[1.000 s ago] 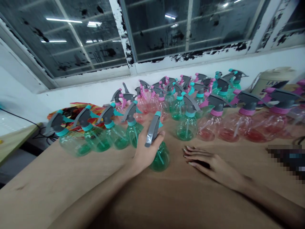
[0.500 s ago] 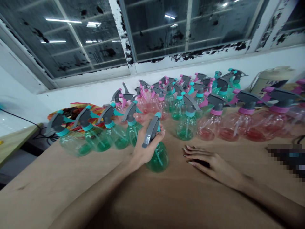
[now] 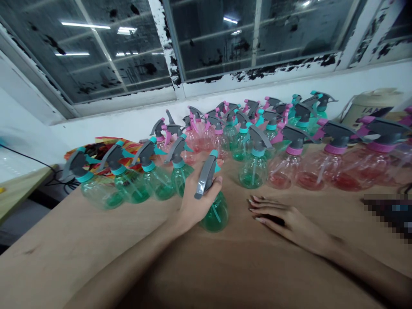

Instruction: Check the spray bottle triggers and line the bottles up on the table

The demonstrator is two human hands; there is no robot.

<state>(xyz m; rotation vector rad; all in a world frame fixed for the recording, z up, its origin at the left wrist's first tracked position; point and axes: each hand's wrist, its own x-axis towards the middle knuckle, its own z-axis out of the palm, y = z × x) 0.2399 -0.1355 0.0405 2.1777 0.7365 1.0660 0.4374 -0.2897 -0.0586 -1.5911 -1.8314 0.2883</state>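
My left hand [image 3: 196, 197] is wrapped round the neck of a green spray bottle [image 3: 216, 216] that stands upright on the wooden table [image 3: 244, 257]. The bottle has a grey and teal trigger head, and its trigger is mostly hidden by my fingers. Just behind my left hand is another green spray bottle [image 3: 180, 171], last of a short row. My right hand [image 3: 286, 216] rests on the tabletop with its fingers stretched out and holds nothing. Beyond its fingertips stands a green spray bottle [image 3: 252, 171] with a teal collar.
Several pink spray bottles [image 3: 309, 171] line the right side, and more pink and green ones crowd toward the wall. A patterned bag [image 3: 103, 148] lies at back left, a cream bag [image 3: 370, 105] at back right. A blurred-out dark object [image 3: 394, 214] lies on the right.
My left thumb and fingers have shifted slightly on the bottle's neck, and its spray head has turned a little. My right hand stays in place.
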